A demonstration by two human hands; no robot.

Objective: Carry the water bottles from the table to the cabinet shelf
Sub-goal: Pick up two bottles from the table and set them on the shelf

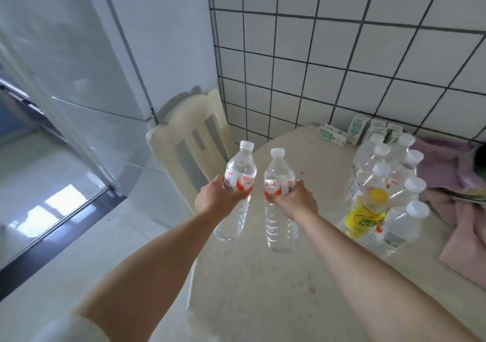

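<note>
Behind, tiled wall [342, 52]; beige table [263, 289]; chair [181, 141].

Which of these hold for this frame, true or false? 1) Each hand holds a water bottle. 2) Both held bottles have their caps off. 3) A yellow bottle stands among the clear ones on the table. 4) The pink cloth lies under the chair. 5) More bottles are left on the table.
1) True: the left hand grips one water bottle and the right hand grips another.
2) False: both carry white caps.
3) True: the yellow bottle stands within the cluster of clear bottles.
4) False: the pink cloth lies on the table, right of the cluster; the chair stands at the table's far left edge.
5) True: several clear bottles remain there.
</note>
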